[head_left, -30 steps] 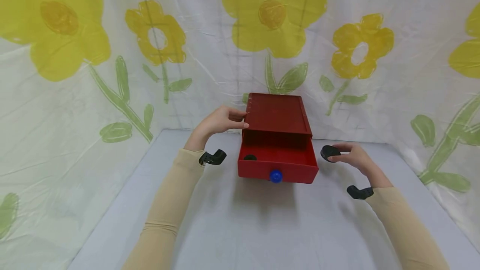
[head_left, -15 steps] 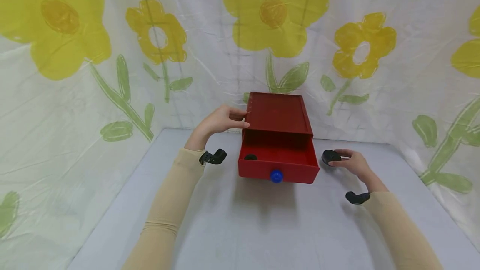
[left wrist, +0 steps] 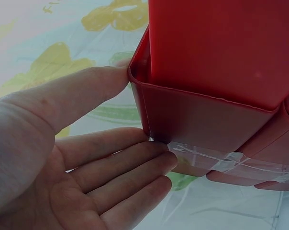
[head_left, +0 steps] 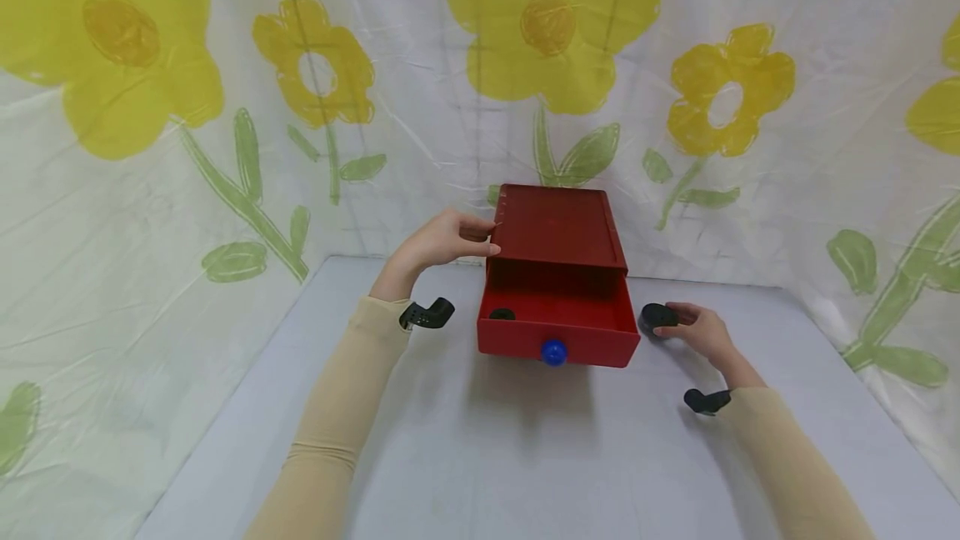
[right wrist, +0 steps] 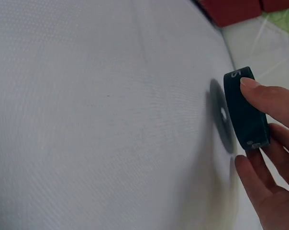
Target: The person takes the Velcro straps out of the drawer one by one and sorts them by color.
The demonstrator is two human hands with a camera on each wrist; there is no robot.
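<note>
A white, translucent hanging sheet (head_left: 420,132) painted with yellow flowers and green leaves is filling the background; a flat white table (head_left: 555,473) is spreading out before it. Long beige sleeves (head_left: 330,407) are covering both forearms. A dark red, box-shaped cabinet (head_left: 555,227) is standing at the table's far side, its bright red rectangular drawer (head_left: 498,342) projecting toward the person. The left hand (head_left: 442,242) is touching the cabinet's left side, thumb well apart from straight fingers. The right hand (head_left: 705,333) is pinching the dark, thick-rimmed round disc (right wrist: 247,115) between thumb and fingers, just right of the drawer. A strip of clear shiny tape (left wrist: 226,162) is crossing the cabinet; only the left wrist view is showing it. Black curved wrist mounts (head_left: 427,313) are sitting at both cuffs. The right wrist view alone is revealing white characters on the disc's rim: one is resembling a 5, the others are too small to read. It is also showing a shadow on the table just beside the disc; contact cannot be told. A glossy blue round knob (head_left: 553,352) is marking the drawer front. Inside, a small dark round piece (head_left: 502,314) is lying at front left.
</note>
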